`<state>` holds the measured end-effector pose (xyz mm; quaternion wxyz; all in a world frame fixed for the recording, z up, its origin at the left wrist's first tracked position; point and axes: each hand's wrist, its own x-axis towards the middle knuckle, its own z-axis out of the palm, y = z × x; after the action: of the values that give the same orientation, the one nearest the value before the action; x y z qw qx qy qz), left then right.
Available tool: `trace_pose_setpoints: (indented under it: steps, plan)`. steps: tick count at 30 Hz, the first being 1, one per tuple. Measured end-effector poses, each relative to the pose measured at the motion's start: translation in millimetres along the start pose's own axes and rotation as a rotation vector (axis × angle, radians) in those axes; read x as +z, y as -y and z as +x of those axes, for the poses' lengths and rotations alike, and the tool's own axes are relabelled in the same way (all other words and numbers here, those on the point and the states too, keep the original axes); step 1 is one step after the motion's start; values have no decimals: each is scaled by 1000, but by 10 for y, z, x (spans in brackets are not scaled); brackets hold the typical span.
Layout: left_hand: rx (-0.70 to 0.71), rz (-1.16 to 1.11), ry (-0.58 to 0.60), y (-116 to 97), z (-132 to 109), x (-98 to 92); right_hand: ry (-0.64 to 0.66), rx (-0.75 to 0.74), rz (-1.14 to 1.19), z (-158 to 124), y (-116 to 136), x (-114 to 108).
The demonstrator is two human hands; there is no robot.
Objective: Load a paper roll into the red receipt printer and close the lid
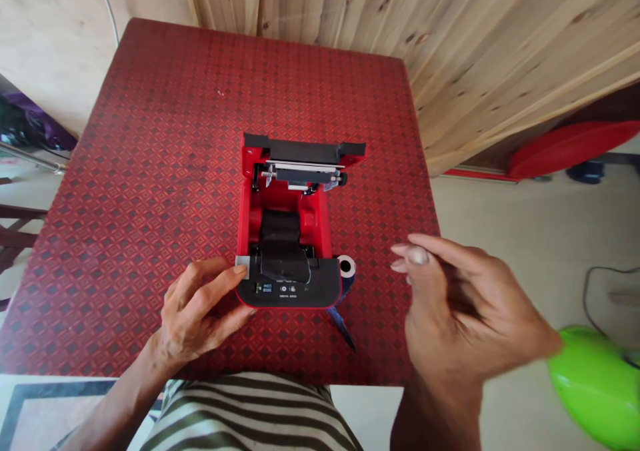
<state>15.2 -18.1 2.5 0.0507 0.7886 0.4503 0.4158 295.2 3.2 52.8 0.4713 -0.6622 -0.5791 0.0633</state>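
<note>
Cloth [250, 418] in dark and cream stripes on the wearer's body, bottom centre. Right hand [475, 311] raised in the air, well apart from the printer [323, 238] on its right, thumb and fingertips drawn together; cannot tell whether empty or pinching something small. Bright green rounded object [595, 388] near the floor, lower right. Left hand [200, 304] clamped on the printer's front left corner, index fingertip on a grey tab [243, 260], thumb against the front edge. Printer red and black, open, on the table [190, 104], directly ahead of the body. Along its front, a black panel [320, 291] with a small lit screen [267, 288]. Just right of it, a roll [353, 272] with a white core and a trailing blue strip [342, 329]. Inside, a black roll [280, 223], its loose black sheet [285, 261] draped forward over the panel. Beyond, the raised lid [303, 150], roller [305, 176] exposed. Farther, patterned red tabletop, then a wooden plank wall [320, 4].
</note>
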Motion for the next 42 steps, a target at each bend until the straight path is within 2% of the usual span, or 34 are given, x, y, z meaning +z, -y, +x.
trace_pose_setpoints:
  steps: [2,4,7,10,15,21,23,26,31,34,36,38,40,42]
  plan:
    - [3,-6,-10,7,0,11,81,-138,-17,58,194,-56]
    - [3,-23,-14,16,-7,22,256,-302,-20,128,324,-32]
    - [1,-59,-4,26,-32,26,513,-516,-72,231,433,139]
    - [-17,-74,18,32,-69,17,680,-652,-223,307,523,379]
    - [-45,-81,42,24,-119,6,845,-669,-523,426,682,707]
    - [-49,-72,42,10,-90,5,1012,-670,-609,589,726,915]
    - [-52,-72,39,12,-91,5,1001,-694,-593,604,721,909]
    - [-57,-72,36,15,-106,7,900,-731,-538,568,740,799]
    - [-54,-82,29,23,-111,14,706,-697,-322,506,823,362]
    - [-44,-81,23,43,-113,24,557,-462,-162,566,687,114]
    - [-29,-80,12,59,-119,34,406,-239,-82,614,442,65]
    - [-31,-82,5,70,-121,44,328,-46,67,632,116,126]
    - [-47,-84,4,68,-113,51,348,92,186,608,-204,258]
    - [-59,-80,0,52,-96,52,403,158,201,547,-442,401]
